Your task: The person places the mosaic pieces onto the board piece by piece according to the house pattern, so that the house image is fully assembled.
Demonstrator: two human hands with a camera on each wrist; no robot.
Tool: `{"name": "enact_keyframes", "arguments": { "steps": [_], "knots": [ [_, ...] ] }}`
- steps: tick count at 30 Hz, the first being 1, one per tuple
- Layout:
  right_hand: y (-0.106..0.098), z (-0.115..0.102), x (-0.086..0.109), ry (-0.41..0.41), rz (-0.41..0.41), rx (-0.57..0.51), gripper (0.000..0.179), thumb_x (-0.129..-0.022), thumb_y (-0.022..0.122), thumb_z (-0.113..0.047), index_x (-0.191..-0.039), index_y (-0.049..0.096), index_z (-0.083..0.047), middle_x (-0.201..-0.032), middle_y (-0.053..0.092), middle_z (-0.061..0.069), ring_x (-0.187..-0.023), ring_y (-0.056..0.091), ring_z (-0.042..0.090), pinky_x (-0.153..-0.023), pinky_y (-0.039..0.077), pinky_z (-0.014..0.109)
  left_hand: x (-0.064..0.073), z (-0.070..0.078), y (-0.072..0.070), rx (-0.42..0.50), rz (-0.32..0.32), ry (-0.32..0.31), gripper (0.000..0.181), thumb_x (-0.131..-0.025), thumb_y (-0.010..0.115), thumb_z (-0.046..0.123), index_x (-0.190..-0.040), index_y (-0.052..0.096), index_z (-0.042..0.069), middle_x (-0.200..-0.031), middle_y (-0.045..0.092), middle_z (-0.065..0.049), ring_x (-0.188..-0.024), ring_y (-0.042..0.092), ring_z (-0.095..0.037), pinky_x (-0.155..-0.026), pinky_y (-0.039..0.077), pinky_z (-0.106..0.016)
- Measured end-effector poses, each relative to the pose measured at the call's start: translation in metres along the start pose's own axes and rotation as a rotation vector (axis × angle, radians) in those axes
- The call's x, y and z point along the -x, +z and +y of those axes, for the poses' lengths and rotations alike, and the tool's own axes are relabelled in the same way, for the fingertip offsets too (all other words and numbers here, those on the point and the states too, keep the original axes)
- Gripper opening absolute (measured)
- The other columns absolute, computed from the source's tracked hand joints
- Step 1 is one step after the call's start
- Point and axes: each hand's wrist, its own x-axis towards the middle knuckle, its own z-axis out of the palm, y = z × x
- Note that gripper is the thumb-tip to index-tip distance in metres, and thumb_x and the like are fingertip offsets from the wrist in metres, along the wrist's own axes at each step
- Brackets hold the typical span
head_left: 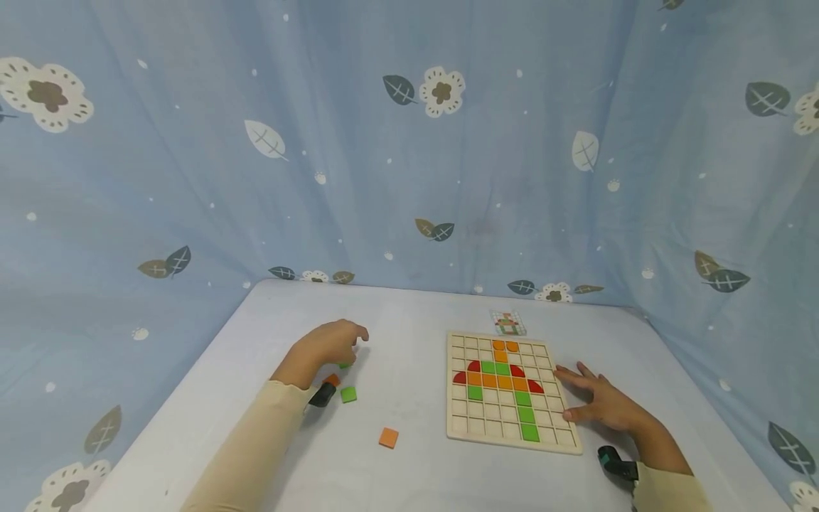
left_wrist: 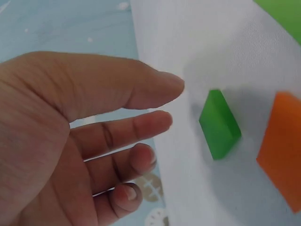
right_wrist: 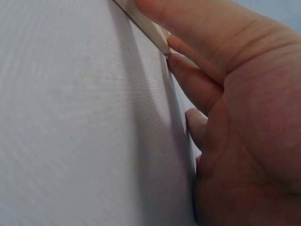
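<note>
My left hand (head_left: 325, 346) hovers over loose tiles at the left of the table, fingers bent loosely, with nothing between thumb and fingertips. Just off its thumb tip, in the left wrist view, stands a small green tile (left_wrist: 218, 125), with an orange tile (left_wrist: 283, 153) beside it. Another green tile (head_left: 348, 395) lies near the wrist. On the right, a wooden grid board (head_left: 467, 427) carries a pattern of orange, green and red pieces. My right hand (head_left: 604, 405) rests at its right edge, fingers spread, thumb and fingertips touching the frame.
A single orange tile (head_left: 388, 437) lies between the left hand and the board. Behind the board is a small pattern card (head_left: 508, 323). A blue printed curtain (head_left: 358, 178) hangs around the white table (head_left: 409, 320).
</note>
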Motion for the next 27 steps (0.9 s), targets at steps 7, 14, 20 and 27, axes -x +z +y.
{"name": "enact_keyframes", "arguments": {
  "steps": [7, 14, 20, 27],
  "knots": [
    [0.000, 0.001, 0.000, 0.000, 0.002, -0.007, 0.092, -0.067, 0.087, -0.034, -0.143, 0.047, -0.003, -0.151, 0.024, 0.031, -0.139, -0.002, 0.055, -0.102, -0.009, 0.070, 0.002, -0.008, 0.001, 0.043, -0.045, -0.074, 0.040, -0.079, 0.075, 0.005, -0.117, 0.067, 0.014, -0.099, 0.062, -0.002, -0.082, 0.054, -0.020, -0.076, 0.049, -0.039],
    [0.002, 0.003, -0.002, 0.015, 0.002, 0.006, 0.093, -0.065, 0.088, -0.036, -0.143, 0.048, -0.004, -0.151, 0.026, 0.028, -0.140, -0.002, 0.053, -0.103, -0.010, 0.069, 0.002, -0.014, 0.005, 0.041, -0.050, -0.073, 0.033, -0.078, 0.077, 0.006, -0.109, 0.067, 0.016, -0.090, 0.060, 0.000, -0.078, 0.053, -0.020, -0.070, 0.047, -0.038],
    [0.002, 0.003, -0.003, 0.032, 0.003, 0.012, 0.095, -0.063, 0.088, -0.038, -0.142, 0.048, -0.004, -0.151, 0.027, 0.027, -0.140, -0.002, 0.053, -0.103, -0.010, 0.069, 0.001, -0.016, 0.006, 0.048, -0.053, -0.092, 0.030, -0.077, 0.077, 0.005, -0.103, 0.067, 0.016, -0.087, 0.059, 0.000, -0.075, 0.054, -0.021, -0.067, 0.046, -0.037],
    [0.002, 0.002, -0.002, 0.011, 0.017, 0.023, 0.093, -0.064, 0.087, -0.038, -0.142, 0.049, -0.004, -0.150, 0.030, 0.027, -0.140, 0.000, 0.053, -0.104, -0.009, 0.069, 0.000, -0.016, 0.005, 0.025, -0.059, -0.094, 0.023, -0.077, 0.077, 0.006, -0.095, 0.067, 0.018, -0.086, 0.059, 0.000, -0.076, 0.053, -0.021, -0.068, 0.047, -0.037]
  ]
}}
